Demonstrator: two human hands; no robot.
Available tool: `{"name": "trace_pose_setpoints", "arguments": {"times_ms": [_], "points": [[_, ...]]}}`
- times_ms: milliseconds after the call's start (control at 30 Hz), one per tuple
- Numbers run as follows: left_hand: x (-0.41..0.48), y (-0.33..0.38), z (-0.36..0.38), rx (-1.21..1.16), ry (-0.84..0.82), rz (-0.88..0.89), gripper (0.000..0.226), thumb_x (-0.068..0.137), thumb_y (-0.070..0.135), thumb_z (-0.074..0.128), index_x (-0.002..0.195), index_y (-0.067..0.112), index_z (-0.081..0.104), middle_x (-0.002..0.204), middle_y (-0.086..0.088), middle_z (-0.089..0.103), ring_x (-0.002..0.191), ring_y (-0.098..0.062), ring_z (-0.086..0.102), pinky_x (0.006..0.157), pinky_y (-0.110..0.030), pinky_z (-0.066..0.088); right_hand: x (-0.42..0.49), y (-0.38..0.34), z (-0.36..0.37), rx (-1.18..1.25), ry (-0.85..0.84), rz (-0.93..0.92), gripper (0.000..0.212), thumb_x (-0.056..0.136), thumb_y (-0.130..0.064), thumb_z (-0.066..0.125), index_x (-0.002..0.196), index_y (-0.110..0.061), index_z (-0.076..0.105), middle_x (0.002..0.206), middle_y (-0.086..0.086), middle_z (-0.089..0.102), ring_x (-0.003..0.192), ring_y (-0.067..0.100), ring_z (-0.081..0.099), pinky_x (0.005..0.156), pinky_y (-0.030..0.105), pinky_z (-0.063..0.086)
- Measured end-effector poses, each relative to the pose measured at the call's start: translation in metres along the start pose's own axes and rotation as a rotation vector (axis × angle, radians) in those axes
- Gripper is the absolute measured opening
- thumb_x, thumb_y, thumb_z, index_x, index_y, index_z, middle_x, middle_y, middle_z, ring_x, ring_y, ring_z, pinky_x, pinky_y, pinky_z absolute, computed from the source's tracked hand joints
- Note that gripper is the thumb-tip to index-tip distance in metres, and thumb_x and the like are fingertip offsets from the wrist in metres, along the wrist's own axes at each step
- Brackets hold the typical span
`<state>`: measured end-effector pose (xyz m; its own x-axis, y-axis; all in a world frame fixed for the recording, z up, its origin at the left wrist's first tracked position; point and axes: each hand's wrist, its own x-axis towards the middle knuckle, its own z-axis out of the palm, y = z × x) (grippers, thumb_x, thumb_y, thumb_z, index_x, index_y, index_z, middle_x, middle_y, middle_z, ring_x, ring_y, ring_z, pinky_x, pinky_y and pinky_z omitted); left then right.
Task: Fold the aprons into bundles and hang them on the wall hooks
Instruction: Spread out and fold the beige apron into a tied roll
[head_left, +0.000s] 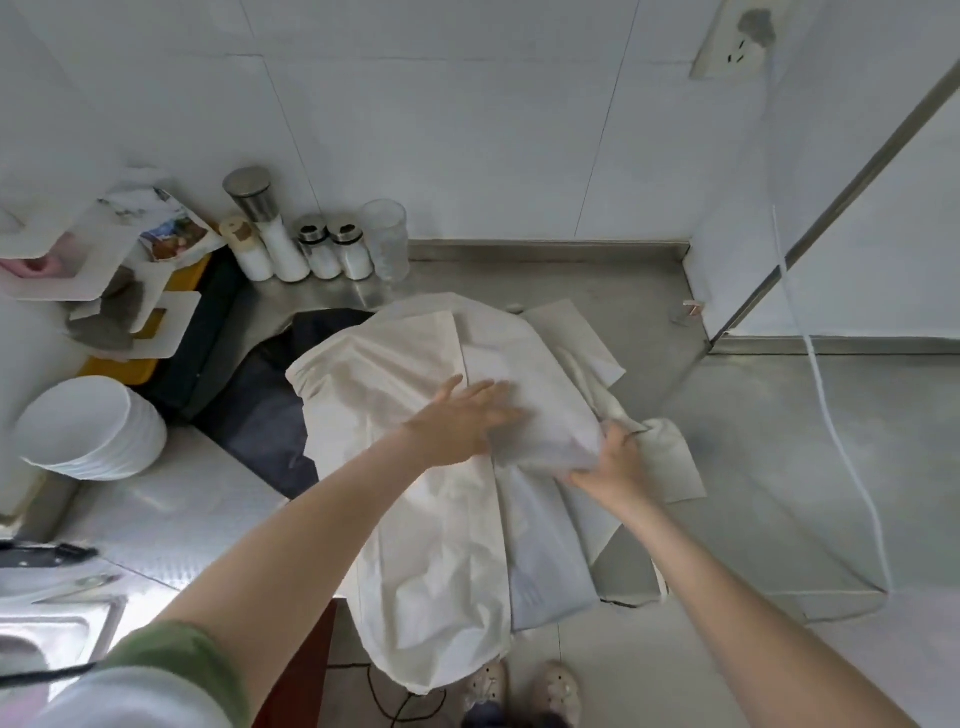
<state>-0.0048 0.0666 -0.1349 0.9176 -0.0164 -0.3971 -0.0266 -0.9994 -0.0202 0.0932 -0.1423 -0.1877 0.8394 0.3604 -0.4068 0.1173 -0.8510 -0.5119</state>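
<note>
One cream apron (415, 519) lies on the steel worktop (753, 441), its end hanging over the front edge. The left hand (462, 421) presses flat on it, grip open. The right hand (613, 457) pinches its folded edge in a closed grip. One dark apron (260, 410) lies beneath, at left. Four shakers (322, 249) and one glass (387, 239) stand behind.

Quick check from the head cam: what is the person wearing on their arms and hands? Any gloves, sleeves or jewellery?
No gloves: the left hand and right hand are bare, with no ring, watch or bracelet visible. The left arm is uncovered up to a short green sleeve, with pale fabric beside it. The right arm shows no sleeve within the frame.
</note>
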Motion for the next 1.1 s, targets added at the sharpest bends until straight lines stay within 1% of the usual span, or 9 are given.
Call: {"name": "trace_pose_setpoints", "arguments": {"times_ms": [167,400,533,633,700,767,900,1033,1100], "points": [[0.038,0.002,-0.005,0.040,0.032,-0.004,0.079,0.095,0.031,0.053,0.153,0.036,-0.001,0.161,-0.003,0.000,0.148,-0.016,-0.001,0.119,-0.047,0.003,0.003,0.037,-0.012,0.114,-0.233,0.128,0.016,0.082,-0.016,0.069,0.090,-0.002,0.067,0.084,0.011,0.066,0.077,0.025,0.064,0.057,0.026,0.041],[0.051,-0.005,0.024,0.027,-0.034,-0.127,0.089,0.089,0.069,0.037,0.153,0.030,-0.010,0.162,-0.003,-0.005,0.149,-0.018,0.002,0.119,-0.045,0.005,0.025,0.017,-0.059,0.068,-0.205,0.157,0.003,0.089,-0.004,0.049,0.086,-0.005,0.050,0.074,0.013,0.056,0.062,0.032,0.064,0.050,0.037,0.051],[0.045,-0.024,0.035,-0.062,-0.041,-0.313,0.082,0.090,0.071,0.016,0.154,0.024,-0.005,0.162,0.001,-0.006,0.149,-0.014,-0.004,0.120,-0.037,-0.003,0.046,-0.030,-0.088,-0.044,0.085,0.000,0.023,0.088,0.000,0.048,0.070,-0.012,0.042,0.072,0.011,0.055,0.067,0.028,0.060,0.045,0.027,0.040],[0.039,-0.037,0.047,-0.121,-0.067,-0.495,0.077,0.096,0.064,0.020,0.154,0.022,-0.008,0.161,0.003,-0.012,0.148,-0.015,-0.010,0.119,-0.039,-0.007,0.063,-0.058,-0.088,-0.075,0.256,-0.227,0.007,0.093,-0.001,0.046,0.092,-0.005,0.051,0.092,0.019,0.060,0.086,0.033,0.056,0.062,0.033,0.034],[0.034,-0.044,0.054,-0.182,-0.112,-0.660,0.077,0.096,0.063,0.019,0.153,0.021,-0.010,0.161,0.000,-0.013,0.148,-0.021,-0.010,0.118,-0.042,-0.007,0.076,-0.066,-0.084,-0.026,0.206,-0.340,0.030,0.094,-0.002,0.045,0.124,-0.004,0.050,0.122,0.023,0.056,0.111,0.037,0.055,0.083,0.037,0.043],[0.027,-0.054,0.060,-0.254,-0.173,-0.837,0.078,0.096,0.061,0.021,0.153,0.016,-0.009,0.162,-0.007,-0.009,0.148,-0.030,-0.005,0.119,-0.044,-0.003,0.082,-0.069,-0.078,-0.032,0.032,-0.436,0.067,0.091,-0.005,0.053,0.151,-0.015,0.023,0.155,0.015,0.025,0.142,0.029,0.028,0.112,0.033,0.025],[0.014,-0.068,0.067,-0.368,-0.270,-1.061,0.081,0.099,0.052,0.026,0.150,0.003,-0.012,0.159,-0.022,-0.006,0.147,-0.040,0.002,0.119,-0.047,0.001,0.079,-0.059,-0.059,-0.164,-0.115,-0.456,0.105,0.081,-0.017,0.067,0.152,-0.032,-0.009,0.161,-0.002,-0.004,0.147,0.025,0.005,0.117,0.045,0.016],[0.022,-0.051,0.045,-0.320,-0.068,-0.957,0.078,0.098,0.028,0.038,0.149,0.004,-0.016,0.157,-0.024,-0.013,0.146,-0.038,-0.011,0.117,-0.049,-0.006,0.074,-0.029,-0.046,-0.386,-0.196,-0.230,0.091,0.075,-0.042,0.073,0.145,-0.016,0.021,0.146,0.008,0.030,0.135,0.030,0.032,0.106,0.042,0.034],[0.034,-0.034,0.033,-0.307,0.251,-0.711,0.076,0.089,0.016,0.048,0.150,-0.003,0.007,0.156,-0.028,0.008,0.145,-0.042,0.010,0.117,-0.052,0.006,0.072,-0.016,-0.046,-0.385,-0.279,-0.105,0.082,0.072,-0.049,0.074,0.133,-0.010,0.036,0.135,0.009,0.044,0.123,0.030,0.046,0.099,0.042,0.041]]}}
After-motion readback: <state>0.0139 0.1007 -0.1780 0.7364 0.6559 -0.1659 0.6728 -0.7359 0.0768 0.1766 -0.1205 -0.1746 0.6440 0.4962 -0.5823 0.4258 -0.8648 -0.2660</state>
